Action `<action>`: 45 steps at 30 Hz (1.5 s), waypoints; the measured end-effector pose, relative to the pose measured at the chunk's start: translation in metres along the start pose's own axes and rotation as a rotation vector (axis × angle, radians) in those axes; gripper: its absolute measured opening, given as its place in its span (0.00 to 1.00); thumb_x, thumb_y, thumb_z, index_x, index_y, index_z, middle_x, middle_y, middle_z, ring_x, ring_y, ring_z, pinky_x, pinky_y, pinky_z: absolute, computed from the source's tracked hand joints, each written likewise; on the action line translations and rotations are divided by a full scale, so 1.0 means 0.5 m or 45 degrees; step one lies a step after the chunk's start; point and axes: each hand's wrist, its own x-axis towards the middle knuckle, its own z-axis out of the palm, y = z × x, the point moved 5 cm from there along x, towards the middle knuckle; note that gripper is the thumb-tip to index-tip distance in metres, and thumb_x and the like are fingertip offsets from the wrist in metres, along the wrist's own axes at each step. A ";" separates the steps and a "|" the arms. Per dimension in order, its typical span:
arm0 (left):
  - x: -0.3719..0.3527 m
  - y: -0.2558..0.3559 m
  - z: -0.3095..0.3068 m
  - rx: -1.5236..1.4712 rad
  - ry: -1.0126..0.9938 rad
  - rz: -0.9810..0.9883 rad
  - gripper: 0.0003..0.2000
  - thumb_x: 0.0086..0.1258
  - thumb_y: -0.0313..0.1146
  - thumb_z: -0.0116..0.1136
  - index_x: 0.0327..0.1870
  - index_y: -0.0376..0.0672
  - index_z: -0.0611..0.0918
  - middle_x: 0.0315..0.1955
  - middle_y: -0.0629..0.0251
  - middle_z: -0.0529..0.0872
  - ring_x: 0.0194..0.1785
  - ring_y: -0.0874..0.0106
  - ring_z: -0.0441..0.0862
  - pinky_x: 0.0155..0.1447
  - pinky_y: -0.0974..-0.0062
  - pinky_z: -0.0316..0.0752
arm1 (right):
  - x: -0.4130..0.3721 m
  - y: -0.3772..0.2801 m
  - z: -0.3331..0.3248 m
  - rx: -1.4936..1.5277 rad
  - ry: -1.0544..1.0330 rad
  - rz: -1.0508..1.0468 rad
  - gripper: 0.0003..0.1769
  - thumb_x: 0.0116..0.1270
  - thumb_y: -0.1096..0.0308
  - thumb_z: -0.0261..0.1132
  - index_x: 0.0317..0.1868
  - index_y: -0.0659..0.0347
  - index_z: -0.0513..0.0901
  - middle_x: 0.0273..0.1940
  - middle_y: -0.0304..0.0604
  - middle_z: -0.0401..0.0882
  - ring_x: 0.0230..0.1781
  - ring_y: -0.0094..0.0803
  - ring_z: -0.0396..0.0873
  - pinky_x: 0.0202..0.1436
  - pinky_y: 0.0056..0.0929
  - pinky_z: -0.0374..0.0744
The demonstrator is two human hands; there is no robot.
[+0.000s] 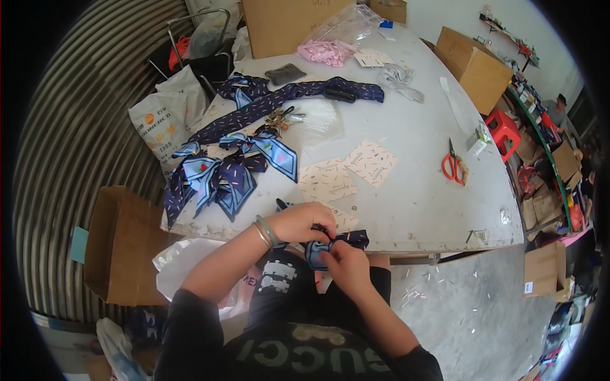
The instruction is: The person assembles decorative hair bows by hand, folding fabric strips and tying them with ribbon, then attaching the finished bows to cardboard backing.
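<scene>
At the table's near edge, my left hand (310,221) pinches a navy and light-blue patterned scarf (314,255). My right hand (349,261) grips the same scarf from the other side, its fingers closed on a light-blue fold. Part of the cloth is hidden behind my fingers, and a dark end sticks out to the right. Just beyond my hands lie patterned cards (327,180). To the left, several tied scarf bows (238,174) are heaped, with a long navy strip (254,113) behind them.
Orange-handled scissors (453,164) and a small box (478,140) lie on the right of the table (426,197). Pink fabric pieces (325,52) and a clear bag sit at the back. An open carton (130,247) stands left; a red stool (502,132) is right.
</scene>
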 end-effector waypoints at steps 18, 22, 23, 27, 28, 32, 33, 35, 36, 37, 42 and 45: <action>-0.031 0.002 -0.008 0.190 0.083 0.291 0.09 0.55 0.26 0.69 0.37 0.48 0.89 0.38 0.68 0.85 0.44 0.64 0.81 0.50 0.67 0.74 | -0.060 0.070 -0.030 0.756 -0.480 0.393 0.11 0.64 0.70 0.71 0.27 0.63 0.79 0.21 0.28 0.74 0.23 0.13 0.67 0.26 0.16 0.63; -0.030 0.017 -0.010 0.286 0.099 0.230 0.07 0.53 0.26 0.68 0.34 0.48 0.87 0.37 0.70 0.85 0.43 0.65 0.81 0.48 0.67 0.74 | -0.057 0.095 -0.021 0.773 -0.395 0.383 0.11 0.65 0.69 0.70 0.27 0.63 0.79 0.23 0.28 0.74 0.23 0.12 0.65 0.26 0.16 0.63; -0.028 0.020 -0.009 0.328 0.105 0.197 0.07 0.53 0.27 0.67 0.33 0.48 0.87 0.37 0.70 0.85 0.43 0.65 0.81 0.48 0.67 0.74 | -0.059 0.100 -0.016 0.817 -0.415 0.420 0.12 0.65 0.69 0.70 0.27 0.64 0.79 0.22 0.28 0.73 0.23 0.13 0.65 0.26 0.17 0.62; -0.028 0.021 -0.002 0.446 0.170 0.144 0.05 0.53 0.28 0.68 0.30 0.50 0.85 0.36 0.73 0.86 0.43 0.67 0.82 0.47 0.68 0.73 | -0.053 0.072 -0.014 0.750 -0.435 0.400 0.13 0.66 0.68 0.69 0.26 0.64 0.79 0.21 0.29 0.71 0.23 0.14 0.63 0.25 0.19 0.62; -0.033 0.023 -0.004 0.442 0.205 0.154 0.05 0.53 0.28 0.68 0.30 0.50 0.85 0.36 0.73 0.86 0.43 0.68 0.82 0.47 0.69 0.73 | -0.054 0.076 -0.011 0.730 -0.452 0.368 0.12 0.66 0.68 0.69 0.26 0.64 0.79 0.21 0.29 0.70 0.22 0.14 0.63 0.25 0.20 0.62; -0.045 0.013 -0.006 0.386 0.305 0.233 0.06 0.53 0.28 0.69 0.30 0.50 0.85 0.36 0.74 0.88 0.44 0.70 0.82 0.49 0.70 0.71 | -0.067 0.094 -0.008 0.709 -0.490 0.305 0.13 0.66 0.68 0.69 0.26 0.64 0.79 0.20 0.31 0.69 0.22 0.15 0.62 0.25 0.21 0.62; -0.046 0.012 -0.004 0.385 0.302 0.229 0.06 0.53 0.28 0.69 0.30 0.50 0.85 0.36 0.74 0.88 0.44 0.70 0.82 0.49 0.70 0.71 | -0.071 0.097 -0.012 0.718 -0.483 0.307 0.13 0.66 0.68 0.69 0.26 0.64 0.79 0.20 0.31 0.69 0.22 0.15 0.61 0.25 0.21 0.62; -0.044 0.010 -0.007 0.391 0.296 0.232 0.06 0.54 0.28 0.70 0.30 0.51 0.85 0.36 0.74 0.88 0.43 0.71 0.83 0.49 0.70 0.70 | -0.078 0.100 -0.026 0.676 -0.545 0.323 0.10 0.65 0.69 0.69 0.29 0.64 0.80 0.20 0.33 0.71 0.20 0.19 0.65 0.24 0.23 0.64; -0.042 0.012 -0.010 0.392 0.279 0.227 0.05 0.55 0.27 0.69 0.31 0.50 0.86 0.37 0.73 0.88 0.43 0.70 0.83 0.49 0.70 0.71 | -0.080 0.096 -0.033 0.654 -0.575 0.330 0.08 0.64 0.69 0.70 0.30 0.64 0.81 0.19 0.35 0.72 0.19 0.21 0.66 0.23 0.24 0.65; -0.040 0.017 -0.014 0.392 0.262 0.220 0.05 0.56 0.27 0.69 0.32 0.49 0.86 0.37 0.72 0.88 0.44 0.70 0.83 0.49 0.70 0.72 | -0.073 0.082 -0.049 0.348 -0.452 0.145 0.07 0.62 0.70 0.70 0.32 0.63 0.81 0.20 0.36 0.72 0.19 0.25 0.68 0.23 0.26 0.66; -0.024 -0.019 -0.028 0.037 -0.062 0.030 0.07 0.59 0.25 0.66 0.38 0.42 0.87 0.39 0.64 0.88 0.46 0.65 0.84 0.50 0.69 0.76 | -0.037 -0.086 -0.117 -0.291 0.126 -0.473 0.12 0.56 0.70 0.70 0.41 0.61 0.81 0.24 0.41 0.71 0.21 0.40 0.74 0.22 0.34 0.72; -0.002 -0.032 -0.037 -0.087 -0.251 0.057 0.09 0.60 0.23 0.65 0.41 0.40 0.87 0.41 0.59 0.87 0.48 0.65 0.84 0.51 0.70 0.78 | -0.019 -0.134 -0.049 -0.425 0.027 -0.782 0.14 0.54 0.68 0.65 0.43 0.60 0.81 0.30 0.39 0.71 0.27 0.36 0.73 0.28 0.33 0.71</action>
